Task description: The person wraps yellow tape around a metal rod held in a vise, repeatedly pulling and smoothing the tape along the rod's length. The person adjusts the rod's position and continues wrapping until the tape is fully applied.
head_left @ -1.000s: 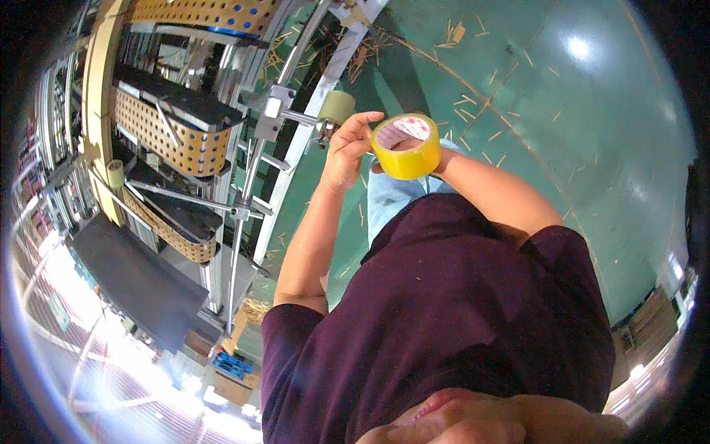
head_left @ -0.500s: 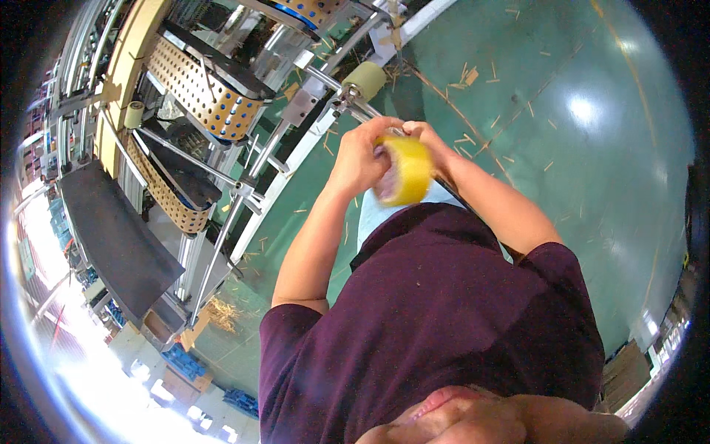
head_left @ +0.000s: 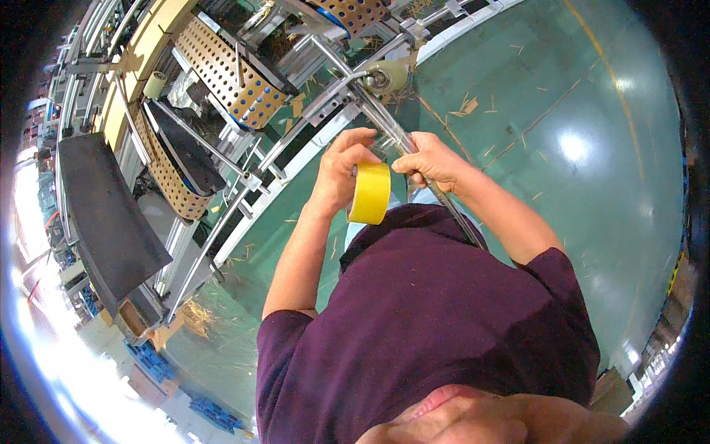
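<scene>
While edgewise, a bright yellow tape roll (head_left: pixel 372 194), left fingers (head_left: pixel 361 136) gripping it, right fingers (head_left: pixel 423 140) around a shiny bar (head_left: pixel 452 210).

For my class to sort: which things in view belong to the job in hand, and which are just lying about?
Job in hand:
yellow tape roll, held by the left hand
shiny bar, at the right hand

Lying about:
tan scraps on the green floor
straw-coloured heap, lower left
</scene>
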Demonstrator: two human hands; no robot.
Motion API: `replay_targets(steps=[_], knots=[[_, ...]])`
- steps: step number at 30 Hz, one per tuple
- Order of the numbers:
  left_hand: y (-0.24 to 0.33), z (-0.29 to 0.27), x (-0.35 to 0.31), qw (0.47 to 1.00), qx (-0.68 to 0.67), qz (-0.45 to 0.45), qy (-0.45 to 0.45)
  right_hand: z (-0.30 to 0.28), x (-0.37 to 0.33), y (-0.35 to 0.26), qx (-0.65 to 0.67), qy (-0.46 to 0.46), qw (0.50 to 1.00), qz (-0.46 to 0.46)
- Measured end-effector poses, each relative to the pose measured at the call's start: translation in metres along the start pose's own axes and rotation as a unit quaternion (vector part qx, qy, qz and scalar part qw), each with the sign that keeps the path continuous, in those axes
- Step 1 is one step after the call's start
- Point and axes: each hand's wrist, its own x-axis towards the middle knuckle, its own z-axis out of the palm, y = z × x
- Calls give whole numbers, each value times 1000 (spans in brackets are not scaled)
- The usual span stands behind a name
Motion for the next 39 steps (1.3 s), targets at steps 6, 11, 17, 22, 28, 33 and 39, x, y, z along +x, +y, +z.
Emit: replay_targets(steps=[6,11,17,22,28,33,39], knots=[[-19,-16,-12,917,-300,-248,-82,9,-5,-5,72,-121,990,25],[-25,-11,-22,836,-464,-282,-80,15,-5,8,226,-244,937,109],[-33,-7,-23,894,-399,-173,-110,9,2,31,307,-324,885,136],[-27,-7,-17,914,-369,-131,-108,5,1,44,402,-389,811,171],[-5,2,-24,905,-378,-193,-39,-10,-35,41,92,-228,956,161],[6,2,-17,808,-496,-317,-23,-3,-59,58,-211,15,977,-14],[18,-7,-6,931,-335,-129,-58,-9,-70,21,-7,-102,990,96]])
